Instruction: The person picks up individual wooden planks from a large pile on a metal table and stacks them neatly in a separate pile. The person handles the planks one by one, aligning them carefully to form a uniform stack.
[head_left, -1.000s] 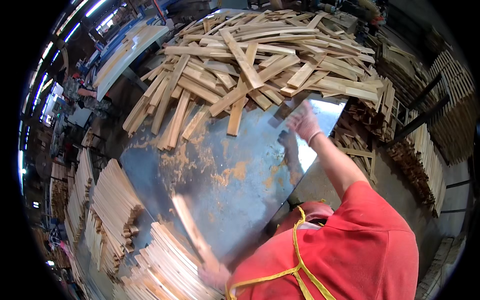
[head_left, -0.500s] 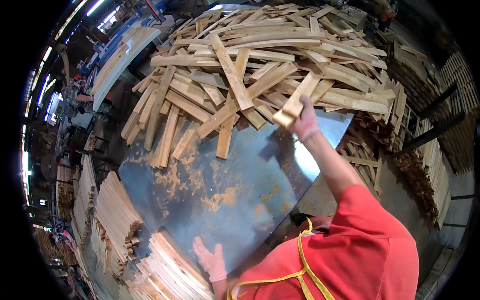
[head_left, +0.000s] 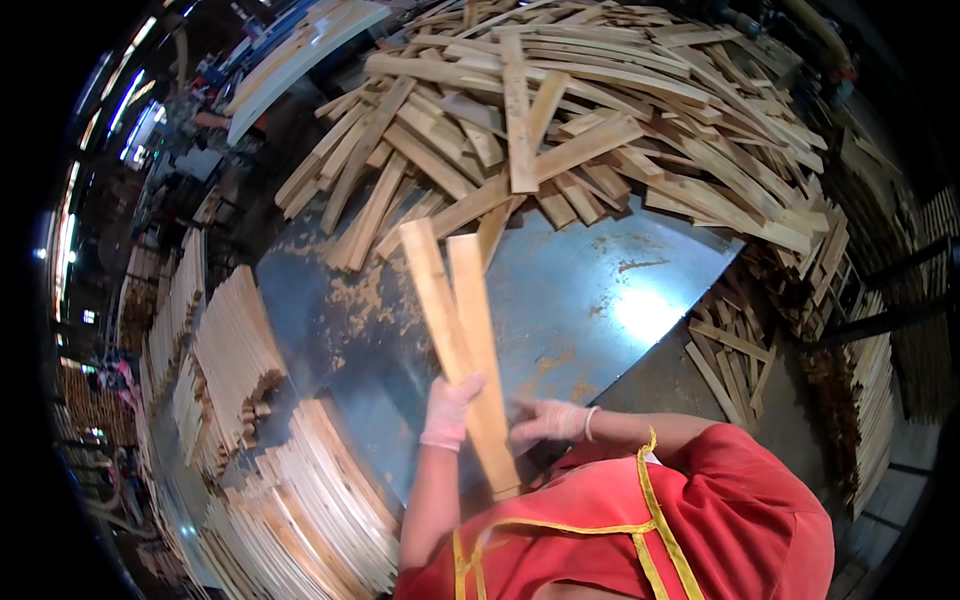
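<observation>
In its pale work glove, my left hand (head_left: 450,412) grips two wooden boards (head_left: 462,330) near their lower part. The boards stand up in front of my body, crossing slightly, with their upper ends spread in a narrow V. To the right of them is my gloved right hand (head_left: 552,420), its fingers stretched toward the boards and somewhat blurred. It holds nothing that I can see, and a small gap shows between it and the boards. Beyond lies a big jumbled heap of wooden boards (head_left: 590,140) on a metal-topped table (head_left: 560,310).
Neat stacks of boards (head_left: 300,500) stand close by at the lower left, with another stack (head_left: 235,350) behind. Sawdust (head_left: 365,300) is scattered over the tabletop. Loose offcuts (head_left: 735,345) lie beyond the table's right edge. A dark metal rack (head_left: 880,325) holds strips at the far right.
My right hand has come back from the heap toward my body, where the boards now stand. My left hand, formerly open and free, has closed on the boards. The view has shifted.
</observation>
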